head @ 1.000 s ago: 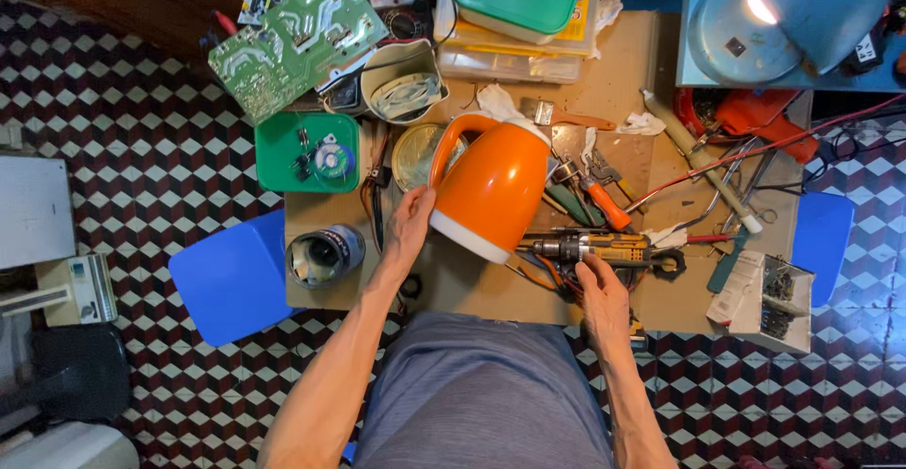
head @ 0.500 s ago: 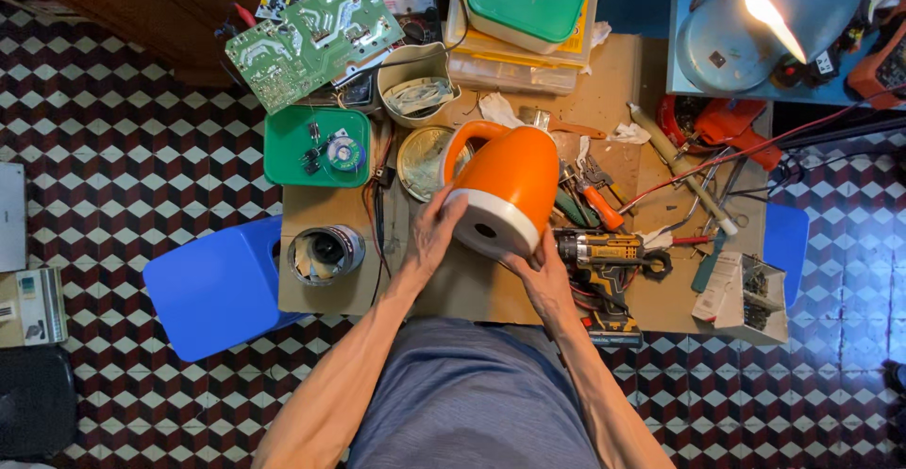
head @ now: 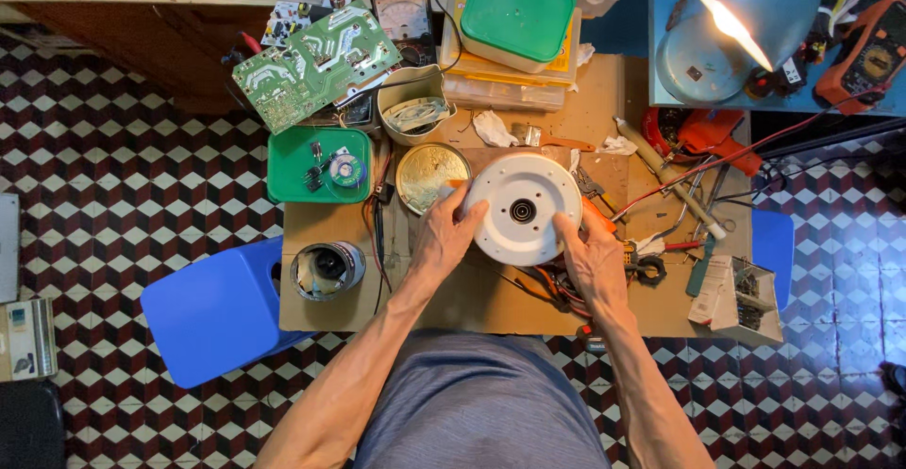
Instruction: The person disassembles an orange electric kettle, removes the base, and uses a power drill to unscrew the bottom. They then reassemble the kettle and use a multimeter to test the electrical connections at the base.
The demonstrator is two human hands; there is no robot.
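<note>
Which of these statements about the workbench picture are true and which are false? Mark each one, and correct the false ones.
1. Both hands grip a round white base that faces the camera. True: the left hand and the right hand hold the round white base from either side.
2. The desk lamp is switched off. False: the blue desk lamp is lit.
3. A green circuit board lies at the back left of the bench. True: the circuit board is there.
4. The green tray is empty. False: the green tray holds small parts.
</note>
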